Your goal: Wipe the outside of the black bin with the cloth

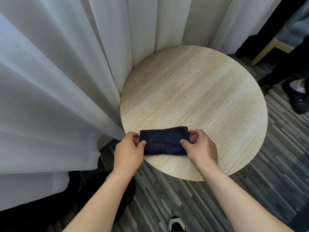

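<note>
A dark navy cloth (pixel 163 141), folded into a narrow rectangle, lies on the near edge of a round light-wood table (pixel 200 91). My left hand (pixel 128 148) pinches its left end and my right hand (pixel 199 146) pinches its right end, thumbs on top. A black rounded shape (pixel 93 195) sits on the floor at the lower left, partly hidden by the curtain and my left forearm. I cannot tell whether it is the bin.
White curtains (pixel 58 81) hang along the left and back, touching the table's left rim. Another person's dark legs and black shoe (pixel 299 101) stand at the right, by a wooden furniture leg (pixel 265 51). My shoe (pixel 176 223) is on the striped grey floor.
</note>
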